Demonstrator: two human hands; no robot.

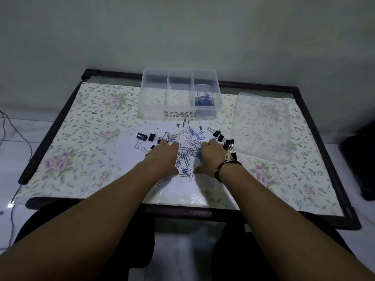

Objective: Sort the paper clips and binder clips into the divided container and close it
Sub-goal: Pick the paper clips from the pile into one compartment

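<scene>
Both hands lie palm-down on the pile of paper clips (187, 151) at the middle of the table (316, 218). The left hand (162, 158) and the right hand (210, 157) have their fingers curled down into the clips, but whether either has pinched anything cannot be told, as the fingertips are hidden. Their placement on either side of the pile suggests raking or gathering rather than picking single pieces.

Black binder clips (145, 136) sit on the left fringe of the pile, and more binder clips (223, 138) on the right fringe, just beside the right hand; this spread leaves the paper clips concentrated between the hands.

Beyond the pile stands the clear divided container (216, 86), open, placed within easy reach. Its right compartment already holds a heap of blue paper clips (205, 100); the left and middle compartments appear empty, presumably kept for the other kinds.

To the right lies the clear lid (261, 126), flat on the flowered table cover (81, 122), set aside until closing. Sorting is judged to be at an early stage.
</scene>
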